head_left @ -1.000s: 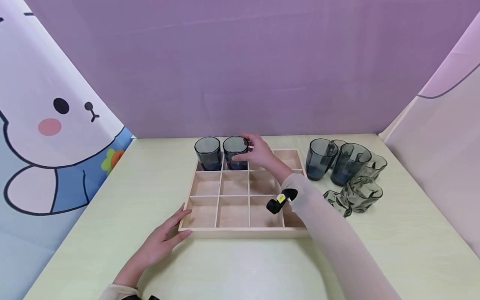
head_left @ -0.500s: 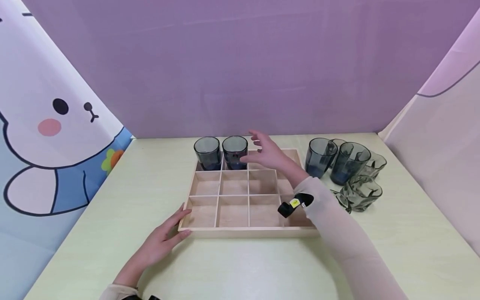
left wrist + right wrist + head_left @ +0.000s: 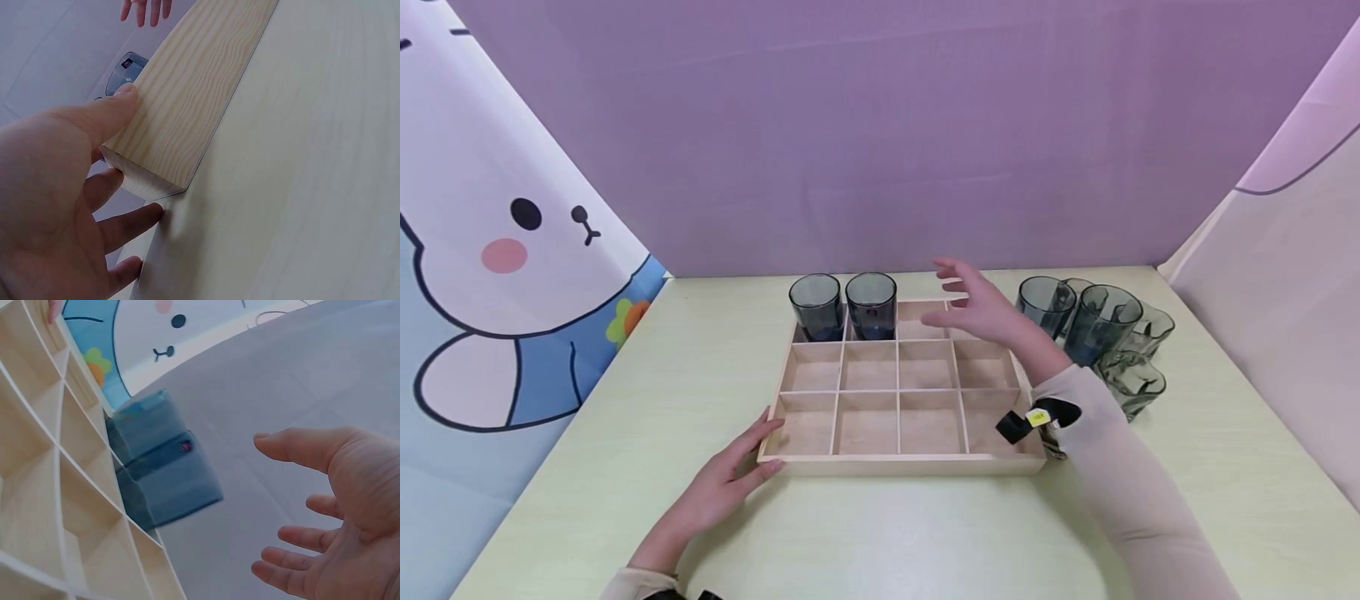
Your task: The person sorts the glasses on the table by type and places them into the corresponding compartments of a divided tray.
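Note:
A wooden compartment tray (image 3: 902, 467) lies on the table. In the head view, my left hand (image 3: 718, 487) holds its near left corner, the thumb at the front wall and a finger at the left side. The left wrist view shows the thumb (image 3: 115, 112) on the front wall's edge. Two tall blue-grey glass tumblers stand in the back row: one in the far left compartment (image 3: 816, 308), the other tumbler (image 3: 871, 307) beside it. My right hand (image 3: 981, 308), fingers spread and holding nothing, hovers over the back right of the tray, apart from the tumblers (image 3: 172, 484).
Right of the tray stand two more tall tumblers (image 3: 1101, 321) and several wavy-sided glasses (image 3: 1131, 379), partly hidden by my right arm. A purple backdrop (image 3: 880, 142) rises behind the table. A cartoon-printed sheet (image 3: 497, 333) hangs at the left.
My right hand has let go of the second tumbler, which stays in its compartment. The hand has moved right, away from it. My left hand keeps its place on the tray corner.

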The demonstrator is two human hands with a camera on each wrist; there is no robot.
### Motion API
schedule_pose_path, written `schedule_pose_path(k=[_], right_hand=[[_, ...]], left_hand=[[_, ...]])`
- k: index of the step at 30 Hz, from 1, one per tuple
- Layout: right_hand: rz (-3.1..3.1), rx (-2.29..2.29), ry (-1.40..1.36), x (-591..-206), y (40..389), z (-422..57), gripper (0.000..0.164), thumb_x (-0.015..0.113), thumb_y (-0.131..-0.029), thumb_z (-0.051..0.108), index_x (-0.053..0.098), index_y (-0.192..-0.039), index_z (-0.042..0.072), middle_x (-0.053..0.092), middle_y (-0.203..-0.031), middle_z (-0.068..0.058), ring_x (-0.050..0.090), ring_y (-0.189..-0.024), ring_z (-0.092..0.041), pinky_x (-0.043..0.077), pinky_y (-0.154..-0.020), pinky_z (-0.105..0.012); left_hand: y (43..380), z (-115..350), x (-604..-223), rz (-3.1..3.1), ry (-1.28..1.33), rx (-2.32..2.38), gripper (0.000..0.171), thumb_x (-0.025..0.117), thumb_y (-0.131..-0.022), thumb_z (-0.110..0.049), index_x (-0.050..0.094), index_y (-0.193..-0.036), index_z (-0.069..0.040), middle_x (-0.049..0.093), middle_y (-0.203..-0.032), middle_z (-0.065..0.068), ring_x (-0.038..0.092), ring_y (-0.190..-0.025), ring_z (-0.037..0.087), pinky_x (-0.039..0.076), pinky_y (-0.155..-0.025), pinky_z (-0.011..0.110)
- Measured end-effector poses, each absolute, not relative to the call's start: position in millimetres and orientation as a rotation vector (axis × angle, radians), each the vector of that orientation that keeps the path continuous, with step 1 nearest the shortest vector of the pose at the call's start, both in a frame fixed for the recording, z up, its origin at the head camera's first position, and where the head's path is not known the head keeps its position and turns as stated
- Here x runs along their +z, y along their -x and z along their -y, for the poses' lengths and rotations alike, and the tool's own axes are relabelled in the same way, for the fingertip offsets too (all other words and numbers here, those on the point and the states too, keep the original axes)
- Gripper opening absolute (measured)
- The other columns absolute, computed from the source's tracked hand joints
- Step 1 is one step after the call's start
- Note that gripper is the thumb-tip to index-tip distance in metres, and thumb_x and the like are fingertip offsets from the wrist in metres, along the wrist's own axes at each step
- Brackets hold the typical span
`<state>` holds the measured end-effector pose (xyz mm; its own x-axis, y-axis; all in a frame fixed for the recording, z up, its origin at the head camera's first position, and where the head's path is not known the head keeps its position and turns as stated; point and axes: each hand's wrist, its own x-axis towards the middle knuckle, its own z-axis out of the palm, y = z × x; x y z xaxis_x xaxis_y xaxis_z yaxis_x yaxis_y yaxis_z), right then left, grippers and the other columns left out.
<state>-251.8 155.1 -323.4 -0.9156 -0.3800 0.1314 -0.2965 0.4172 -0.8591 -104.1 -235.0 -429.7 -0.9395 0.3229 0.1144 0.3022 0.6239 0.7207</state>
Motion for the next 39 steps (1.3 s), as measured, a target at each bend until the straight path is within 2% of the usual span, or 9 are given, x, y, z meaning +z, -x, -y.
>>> schedule_pose_path(k=[15,21,23,26,30,39], right_hand=[[-2.579,-1.696,0.522,-311.5,240.9,-205.3,0.088,0.074,-0.090,0.009,0.017,-0.158,0.009,0.032,-0.153,-0.020,0.034,-0.141,-0.039,0.032,-0.112,-0.053],[-2.644,-1.833,0.484,-311.9,234.6,-222.1,0.084,0.073,-0.090,0.006,0.022,-0.157,0.009,0.038,-0.149,-0.018,0.039,-0.137,-0.036,0.037,-0.109,-0.054],[-2.651,-1.906,0.468,-313.2,233.3,-226.6,0.082,0.073,-0.090,0.003,0.025,-0.156,0.009,0.041,-0.144,-0.014,0.043,-0.134,-0.032,0.040,-0.107,-0.049],[-2.661,-2.006,0.456,-314.5,231.4,-233.9,0.078,0.072,-0.088,-0.003,0.030,-0.154,0.008,0.045,-0.135,-0.006,0.048,-0.126,-0.024,0.045,-0.102,-0.035],[-2.673,-2.134,0.438,-316.2,228.9,-245.2,0.075,0.072,-0.085,-0.009,0.038,-0.149,0.009,0.049,-0.127,0.003,0.050,-0.118,-0.014,0.047,-0.093,-0.022],[-2.663,-2.511,0.264,-323.0,223.9,-273.7,0.064,0.074,-0.080,-0.013,0.052,-0.136,0.013,0.056,-0.120,0.001,0.053,-0.114,-0.012,0.047,-0.088,-0.018]], left_hand=[[105.5,235.2,-430.7,-2.819,-0.564,1.230,0.054,0.066,-0.098,-0.025,0.047,-0.147,-0.014,0.031,-0.158,0.020,0.033,-0.140,0.042,0.032,-0.106,0.064],[106.6,236.5,-432.3,-2.813,-0.568,1.237,0.054,0.066,-0.098,-0.024,0.047,-0.147,-0.014,0.030,-0.158,0.020,0.033,-0.140,0.042,0.032,-0.106,0.064],[106.5,236.5,-432.4,-2.817,-0.575,1.233,0.054,0.066,-0.098,-0.024,0.047,-0.147,-0.014,0.031,-0.157,0.020,0.033,-0.140,0.042,0.032,-0.105,0.064],[106.7,236.4,-432.5,-2.801,-0.565,1.241,0.054,0.065,-0.098,-0.026,0.047,-0.148,-0.014,0.030,-0.158,0.020,0.032,-0.140,0.041,0.030,-0.106,0.065],[108.1,236.6,-432.9,-2.775,-0.545,1.258,0.055,0.065,-0.098,-0.027,0.046,-0.148,-0.013,0.028,-0.159,0.018,0.031,-0.141,0.041,0.028,-0.108,0.065],[111.2,238.3,-435.2,-2.782,-0.546,1.241,0.055,0.065,-0.098,-0.027,0.047,-0.148,-0.014,0.029,-0.159,0.019,0.033,-0.141,0.040,0.028,-0.108,0.062]])
